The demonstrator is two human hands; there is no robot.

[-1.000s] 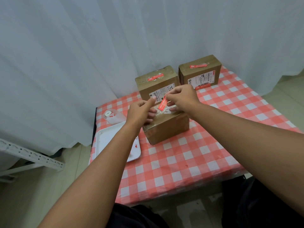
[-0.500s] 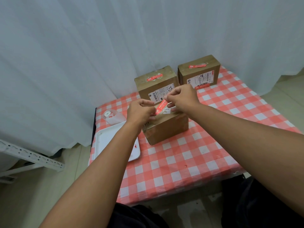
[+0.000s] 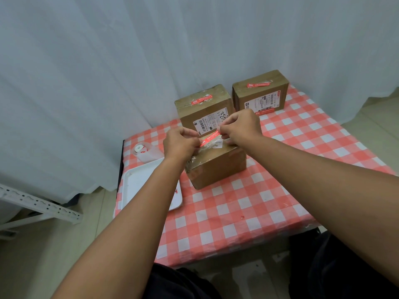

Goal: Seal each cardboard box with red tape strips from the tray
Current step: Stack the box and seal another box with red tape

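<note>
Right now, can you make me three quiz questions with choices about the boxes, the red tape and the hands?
1. Where is the white plastic tray?
A. Left of the nearest brown cardboard box
B. On top of a box
C. On the floor

2. How many brown cardboard boxes stand on the red-and-white checked tablecloth?
A. One
B. Three
C. Five

3. What is happening with the red tape strip?
A. It lies in the tray
B. It is stuck on the curtain
C. The left hand and the right hand pinch its ends over the nearest box

Answers:
1. A, the tray sits at the table's left edge beside that box.
2. B, one near box and two farther back.
3. C, each hand pinches one end of the strip.
</note>
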